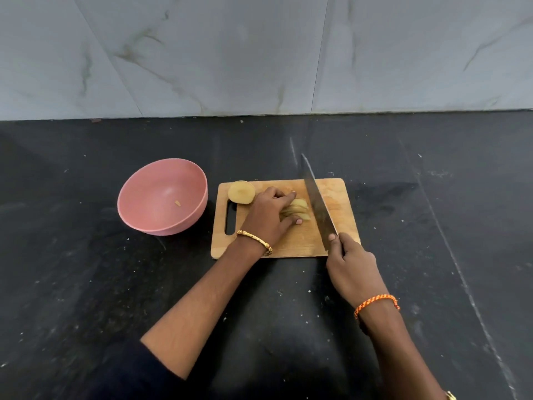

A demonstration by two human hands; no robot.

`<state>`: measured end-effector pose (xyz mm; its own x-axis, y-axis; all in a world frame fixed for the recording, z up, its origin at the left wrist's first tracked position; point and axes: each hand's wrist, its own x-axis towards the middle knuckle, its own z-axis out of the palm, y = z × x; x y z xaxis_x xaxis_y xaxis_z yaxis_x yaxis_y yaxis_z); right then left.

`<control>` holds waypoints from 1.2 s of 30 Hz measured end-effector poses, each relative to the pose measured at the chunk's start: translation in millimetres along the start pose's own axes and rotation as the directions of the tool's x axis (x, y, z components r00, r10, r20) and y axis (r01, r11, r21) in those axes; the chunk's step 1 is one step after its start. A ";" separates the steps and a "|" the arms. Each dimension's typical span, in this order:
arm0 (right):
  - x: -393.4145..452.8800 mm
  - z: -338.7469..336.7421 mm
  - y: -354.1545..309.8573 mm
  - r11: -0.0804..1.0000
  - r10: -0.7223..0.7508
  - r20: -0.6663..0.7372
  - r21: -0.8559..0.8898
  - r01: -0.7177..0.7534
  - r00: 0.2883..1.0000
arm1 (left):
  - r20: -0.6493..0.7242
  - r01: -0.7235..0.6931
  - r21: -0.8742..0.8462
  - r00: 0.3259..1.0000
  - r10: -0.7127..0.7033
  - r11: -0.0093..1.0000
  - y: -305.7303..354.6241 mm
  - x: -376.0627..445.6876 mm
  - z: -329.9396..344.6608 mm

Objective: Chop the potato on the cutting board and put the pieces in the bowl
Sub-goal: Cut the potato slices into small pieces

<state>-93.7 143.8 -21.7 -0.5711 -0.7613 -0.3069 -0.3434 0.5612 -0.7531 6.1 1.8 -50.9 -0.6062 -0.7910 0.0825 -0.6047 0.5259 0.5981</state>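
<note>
Currently your left hand (269,216) sits on the wooden cutting board (340,197), grip curled over a fan of potato slices (300,209), fingers and thumb bracketing them from far and near sides. A gold bangle (255,241) is on that wrist.

Your right hand (350,262) has its grip clenched around the handle of the knife (317,203), thumb up against the base of the blade. The blade runs away from you across the board, just right of the slices, tip past the board's far edge. Can't tell whether the edge is touching the board. An orange braided band (376,303) is on the right wrist.

The uncut potato half (241,192) lies at the board's far left corner, cut face up, above the handle slot, apart from the slices.

The pink bowl (163,194) stands on the dark surface (86,284) just left of the board, not touching it. One small potato scrap (177,202) lies inside it.

Behind the surface is a pale marble-look wall (230,53).
</note>
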 end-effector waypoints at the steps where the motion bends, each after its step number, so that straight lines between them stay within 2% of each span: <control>1: -1.9 0.3 -1.2 1.000 -0.003 -0.005 0.023 0.004 1.000 | 0.015 0.007 -0.007 1.000 -0.007 1.000 -0.1 0.4 -0.9; 6: -8.5 4.0 -7.6 0.997 0.005 0.014 0.079 -0.007 1.000 | 0.083 0.014 -0.001 0.996 -0.014 1.000 -1.4 4.6 -7.5; 20: -9.1 15.6 -15.4 0.998 0.005 -0.009 0.056 -0.004 1.000 | 0.038 -0.024 0.085 0.999 0.021 0.996 1.8 0.4 -3.9; 29: -10.3 24.4 -19.4 0.990 0.030 -0.025 -0.137 -0.033 0.999 | -0.037 -0.034 0.083 0.999 0.037 0.996 2.9 -5.6 6.5; 36: -23.0 18.3 -12.3 0.956 0.137 0.070 -0.271 -0.114 0.988 | -0.070 -0.015 0.089 0.997 0.021 0.996 8.3 -7.2 4.0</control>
<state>-62.6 148.5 -16.0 -0.5595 -0.6978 -0.4473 -0.4652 0.7110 -0.5273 3.3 13.1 -49.7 -0.5815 -0.7995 0.1507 -0.6389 0.5634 0.5238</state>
